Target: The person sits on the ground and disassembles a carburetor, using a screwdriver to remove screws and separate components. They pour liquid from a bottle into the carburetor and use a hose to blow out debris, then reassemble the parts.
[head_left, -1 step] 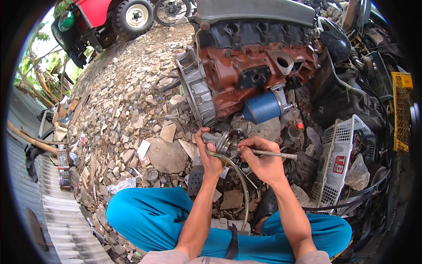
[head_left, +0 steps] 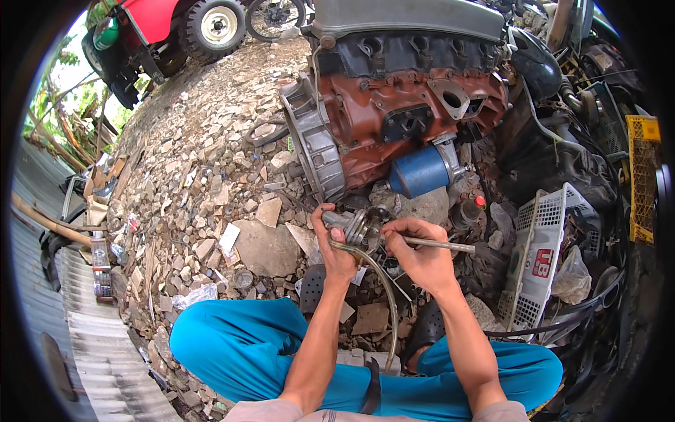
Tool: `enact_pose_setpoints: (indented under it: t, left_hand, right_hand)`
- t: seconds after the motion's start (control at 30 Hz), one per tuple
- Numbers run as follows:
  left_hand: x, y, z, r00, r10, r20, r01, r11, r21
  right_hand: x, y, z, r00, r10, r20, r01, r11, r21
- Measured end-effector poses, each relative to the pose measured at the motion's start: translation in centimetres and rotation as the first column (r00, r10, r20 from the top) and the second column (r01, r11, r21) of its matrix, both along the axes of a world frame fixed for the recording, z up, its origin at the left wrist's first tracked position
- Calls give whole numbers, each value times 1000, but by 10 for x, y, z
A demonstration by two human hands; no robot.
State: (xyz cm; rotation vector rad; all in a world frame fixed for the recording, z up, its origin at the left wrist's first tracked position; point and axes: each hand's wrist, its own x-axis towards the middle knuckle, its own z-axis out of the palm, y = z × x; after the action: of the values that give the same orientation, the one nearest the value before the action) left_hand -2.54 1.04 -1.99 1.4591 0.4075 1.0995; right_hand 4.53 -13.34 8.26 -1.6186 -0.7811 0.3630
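My left hand [head_left: 340,259] is closed around a greyish metal part [head_left: 357,226] with round, ribbed sections. Below it a clear yellowish hose [head_left: 388,292] runs from beside that hand and curves down between my legs. Pinched in my right hand [head_left: 427,261] is a thin, straight metal rod [head_left: 453,246]. Its far end points right, while its near end meets the metal part and is partly hidden by my fingers. Just beyond both hands stands a red-brown engine block [head_left: 358,112] with a blue oil filter [head_left: 420,172] on its side.
Broken stone and tile cover the ground, with a flat round stone [head_left: 266,248] left of my hands. A white plastic crate [head_left: 524,257] leans at the right, near a bottle with a red cap [head_left: 480,201]. Corrugated metal sheets [head_left: 91,337] line the left; a red vehicle [head_left: 151,17] stands far back.
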Motion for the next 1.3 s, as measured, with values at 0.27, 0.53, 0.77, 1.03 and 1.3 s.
enact_pose_setpoints:
  t: [0.27,0.53,0.77,1.03,1.3]
  left_hand:
    - [-4,-3,0,997,-58,-55,54,996,-72]
    - [-2,-5,-5,981,-77,-179,52,989,-140]
    - [7,-13,-13,978,-150,-142,105,953,-285]
    - [14,-22,-15,960,-280,-21,237,848,-474]
    - [6,-21,-6,879,-477,17,470,858,-207]
  right_hand:
    - [2,4,-9,999,2,32,-3,1000,21]
    - [19,7,-23,951,-156,266,155,988,25]
    - [28,1,-13,942,-333,44,327,939,106]
    - [36,-6,-29,932,-217,289,277,942,-187]
    - [48,-13,-44,879,-81,-469,79,997,-24]
